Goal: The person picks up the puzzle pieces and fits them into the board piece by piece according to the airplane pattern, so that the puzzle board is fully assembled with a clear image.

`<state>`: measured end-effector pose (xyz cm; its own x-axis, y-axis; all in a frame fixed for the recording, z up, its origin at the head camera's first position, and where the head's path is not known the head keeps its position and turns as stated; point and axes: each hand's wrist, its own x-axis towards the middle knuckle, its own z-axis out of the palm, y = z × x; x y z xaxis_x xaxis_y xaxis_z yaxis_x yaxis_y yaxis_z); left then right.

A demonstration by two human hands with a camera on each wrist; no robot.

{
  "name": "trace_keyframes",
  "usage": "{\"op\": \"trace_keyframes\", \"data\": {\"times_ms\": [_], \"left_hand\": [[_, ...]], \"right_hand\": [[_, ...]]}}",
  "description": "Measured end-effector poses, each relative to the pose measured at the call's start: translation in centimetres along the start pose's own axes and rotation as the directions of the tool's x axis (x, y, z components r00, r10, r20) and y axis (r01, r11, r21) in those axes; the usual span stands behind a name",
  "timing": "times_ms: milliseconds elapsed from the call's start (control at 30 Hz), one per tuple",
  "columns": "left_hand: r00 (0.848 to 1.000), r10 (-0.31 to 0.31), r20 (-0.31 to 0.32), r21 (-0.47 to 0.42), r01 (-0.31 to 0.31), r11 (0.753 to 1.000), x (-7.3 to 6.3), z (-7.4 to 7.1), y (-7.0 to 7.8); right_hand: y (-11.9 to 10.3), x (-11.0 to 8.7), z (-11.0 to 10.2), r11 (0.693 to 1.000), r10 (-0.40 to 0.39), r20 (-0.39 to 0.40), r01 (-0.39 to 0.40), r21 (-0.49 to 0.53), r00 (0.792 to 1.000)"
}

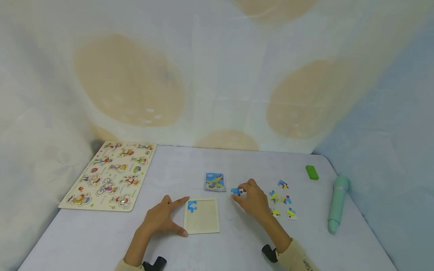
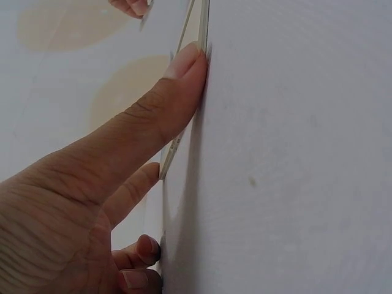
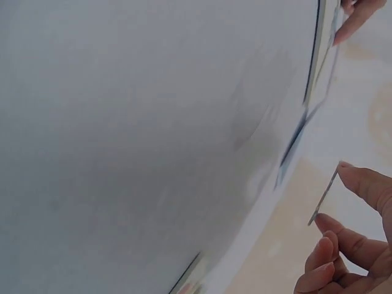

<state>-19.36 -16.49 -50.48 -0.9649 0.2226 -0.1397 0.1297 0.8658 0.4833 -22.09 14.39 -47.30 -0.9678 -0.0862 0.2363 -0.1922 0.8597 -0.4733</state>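
Spotted fabric (image 1: 210, 75) backs a white tabletop (image 1: 244, 248). The left hand (image 1: 162, 217), thumb and forefinger spread, touches the puzzle tray (image 1: 205, 220) along its left side; the right hand (image 1: 254, 201) pinches a blue piece (image 1: 235, 191) near the tray's far-right corner. Loose pieces (image 1: 291, 212) lie right.

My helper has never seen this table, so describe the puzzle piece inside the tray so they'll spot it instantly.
On the white table, the left hand touches a pale square puzzle tray. The blue jigsaw piece lies in its far-left corner, the only one inside, unlike the loose pieces farther right.
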Motion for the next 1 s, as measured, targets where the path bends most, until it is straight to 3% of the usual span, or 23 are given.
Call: {"op": "trace_keyframes", "data": {"times_ms": [267,767,1000], "left_hand": [[1.000,0.004,0.000,-0.006,-0.004,1.000,-0.1,0.1,0.0],[0.999,0.034,-0.033,0.020,-0.034,0.999,0.1,0.2,-0.1],[1.000,0.025,-0.018,0.018,-0.025,1.000,0.1,0.3,-0.4]], "right_hand": [[-2.7,-0.8,1.7,0.996,-0.094,0.029,0.094,0.008,0.995],[-6.0,-0.6,4.0,0.991,-0.131,0.145,0.135,-0.023,0.981],[-7.3,-0.5,4.7,0.992,-0.122,0.184,0.127,-0.015,0.975]]}}
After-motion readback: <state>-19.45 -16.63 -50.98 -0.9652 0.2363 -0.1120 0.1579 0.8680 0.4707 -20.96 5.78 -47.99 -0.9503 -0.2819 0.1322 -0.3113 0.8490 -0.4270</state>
